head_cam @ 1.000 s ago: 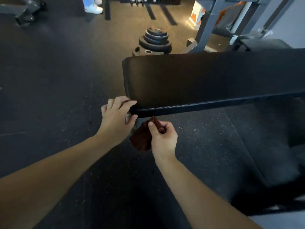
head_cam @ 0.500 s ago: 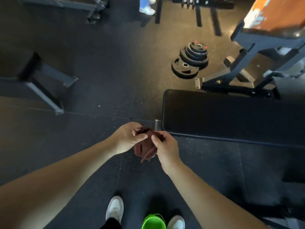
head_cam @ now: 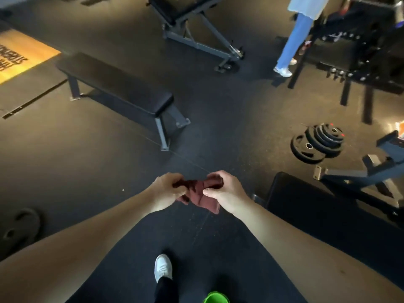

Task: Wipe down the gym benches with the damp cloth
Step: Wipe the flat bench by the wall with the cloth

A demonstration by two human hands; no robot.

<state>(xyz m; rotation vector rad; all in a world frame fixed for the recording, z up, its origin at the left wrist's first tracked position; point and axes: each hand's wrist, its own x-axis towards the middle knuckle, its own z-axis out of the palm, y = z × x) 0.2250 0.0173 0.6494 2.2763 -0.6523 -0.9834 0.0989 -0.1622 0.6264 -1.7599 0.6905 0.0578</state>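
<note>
Hands: your left hand (head_cam: 166, 191) and right hand (head_cam: 225, 193) both pinch the dark red cloth (head_cam: 203, 199), fingers curled round its bunched ends; it hangs between them above the floor (head_cam: 87, 160), touching no bench.
Risk, benches: the cloth is off every pad; turn away now and the near bench (head_cam: 328, 215) at your right may go unwiped.
Risk, plates: the plate stack (head_cam: 319, 142) and the loose plate (head_cam: 19, 224) lie on the floor; eyes on the cloth, you could trip.
Risk, bucket: the green bucket (head_cam: 216, 298) sits just beside your shoe (head_cam: 162, 266); a step back may knock it over.
Risk, cloth: a pinch on the ends alone may slip and drop it on the gritty floor.
Count, benches: three, namely the near bench, flat bench (head_cam: 113, 84) and inclined bench (head_cam: 181, 12).
Count, plates: one stack, one loose.
Count, bucket: one.
Count, hands: two.
Count, cloth: one.
</note>
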